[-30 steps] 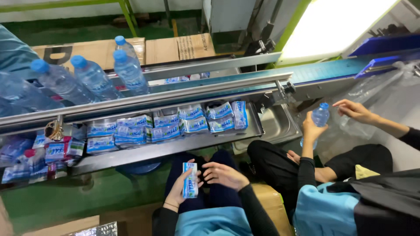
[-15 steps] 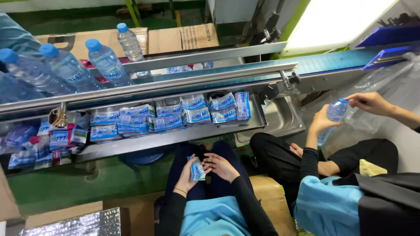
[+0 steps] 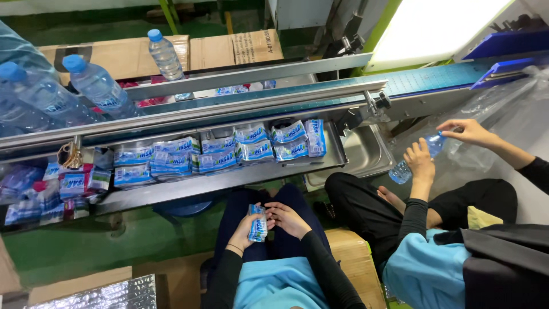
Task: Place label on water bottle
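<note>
Since the earlier frames, both hands have drawn together over the lap at lower centre, and the small bundle of blue-and-white labels (image 3: 258, 222) that stood upright in the left hand alone is now met by the right. Left hand (image 3: 247, 228) has its fingers clamped around the bundle from the left side; right hand (image 3: 287, 218) rests against the bundle's right edge with fingers curled, though whether they grip it I cannot tell. Above the lap, a long metal tray (image 3: 229, 182) under the conveyor (image 3: 240, 104) holds rows of similar label stacks (image 3: 220, 151) across the middle of the frame. Water bottles (image 3: 98, 86) with blue caps ride the conveyor at upper left. At the right, a co-worker's hands (image 3: 420, 162) hold another bottle (image 3: 416, 157) near a steel basin (image 3: 360, 151)
</note>
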